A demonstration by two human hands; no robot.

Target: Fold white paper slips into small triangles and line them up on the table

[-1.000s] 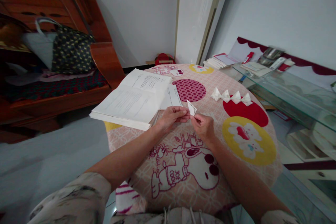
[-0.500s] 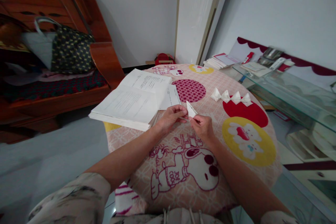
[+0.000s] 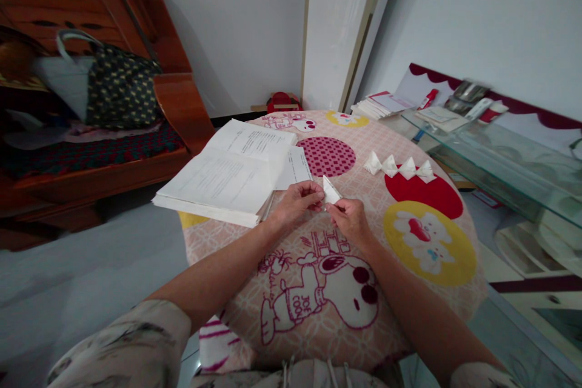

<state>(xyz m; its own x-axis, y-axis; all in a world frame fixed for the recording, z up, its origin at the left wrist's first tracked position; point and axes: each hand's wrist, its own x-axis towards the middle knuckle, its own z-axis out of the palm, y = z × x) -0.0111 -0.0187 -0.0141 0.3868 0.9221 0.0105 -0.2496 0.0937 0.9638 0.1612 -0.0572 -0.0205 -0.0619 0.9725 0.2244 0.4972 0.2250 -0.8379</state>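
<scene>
Between the left fingers (image 3: 314, 197) and right fingers (image 3: 340, 208), folded paper (image 3: 331, 190) points upward; both pinch it.

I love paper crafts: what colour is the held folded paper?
The folded paper is white; head view.

As I see it from the room, the only camera is worn on the person's head, and it faces forward and down. Its wide view looks along the left forearm (image 3: 222, 267) and the right forearm (image 3: 404, 294) to the round table (image 3: 370, 194), which is quite near. The wooden bench (image 3: 177, 103) at left and the standing air conditioner (image 3: 331, 42) are farther, both cut by the edge.
</scene>
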